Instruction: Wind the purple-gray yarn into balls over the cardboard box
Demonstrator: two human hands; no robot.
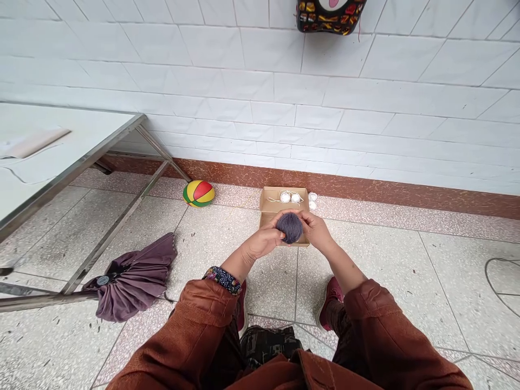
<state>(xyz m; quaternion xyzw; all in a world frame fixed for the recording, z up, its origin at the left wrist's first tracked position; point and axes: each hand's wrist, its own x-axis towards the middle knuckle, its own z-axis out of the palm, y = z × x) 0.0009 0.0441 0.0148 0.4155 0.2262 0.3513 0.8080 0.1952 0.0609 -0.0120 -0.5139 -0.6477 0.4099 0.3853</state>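
Observation:
A dark grey-purple ball of yarn (290, 227) is held up in front of me, between both hands. My left hand (263, 240) wraps it from the left, with the thumb across its front. On the other side, my right hand (317, 229) has its fingers closed at the ball's right edge; whether they pinch a strand of yarn I cannot make out. Behind and below the hands, an open cardboard box (266, 193) lies on the floor. Small white yarn balls (285, 196) with loose strands sit in its far part. The hands hide much of the near part.
Right of the box, white round items (312, 200) lie by the wall. A colourful ball (199, 193) rests near the leg of a metal-framed table (134, 120). A folded purple umbrella (134, 284) lies on the floor. A black basket (329, 21) hangs on the tiled wall.

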